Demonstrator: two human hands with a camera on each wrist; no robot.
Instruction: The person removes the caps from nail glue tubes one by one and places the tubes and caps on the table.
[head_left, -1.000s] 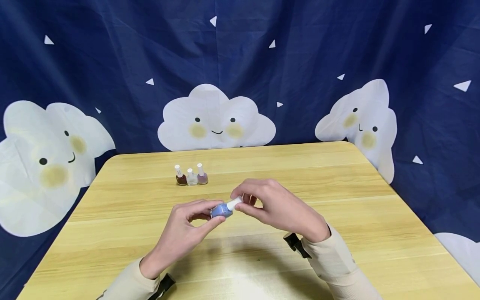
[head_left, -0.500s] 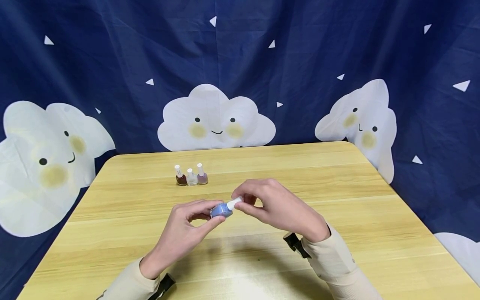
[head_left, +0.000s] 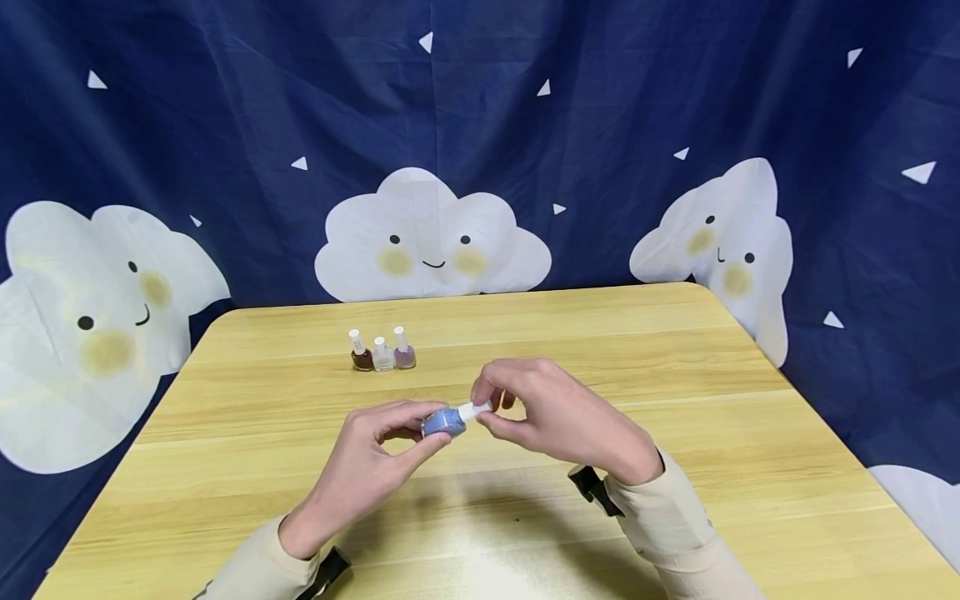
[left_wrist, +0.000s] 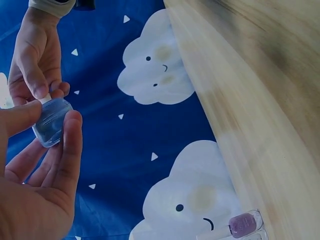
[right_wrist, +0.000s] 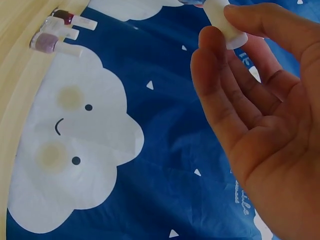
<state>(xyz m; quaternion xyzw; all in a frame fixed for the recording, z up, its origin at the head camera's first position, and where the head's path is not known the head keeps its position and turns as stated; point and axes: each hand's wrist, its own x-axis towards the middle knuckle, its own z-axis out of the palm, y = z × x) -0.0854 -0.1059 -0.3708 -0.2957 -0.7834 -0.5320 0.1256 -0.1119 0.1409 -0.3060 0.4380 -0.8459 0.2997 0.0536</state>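
My left hand pinches a small blue nail polish bottle between thumb and fingers, above the table. Seen from the left wrist, the blue glass body sits between thumb and fingertips. The white cap points right and slightly up from the bottle. My right hand pinches the outer end of that cap with thumb and index finger. In the right wrist view the cap shows between thumb and fingertip, the other fingers loosely bent.
Beyond my hands, three more nail polish bottles stand side by side: dark red, clear and lilac, all white-capped. The wooden table ends at a dark blue curtain printed with clouds.
My right fingertips have shifted slightly right and down along the cap, and the cap and bottle lie more level. My left hand and the three standing bottles keep their places.
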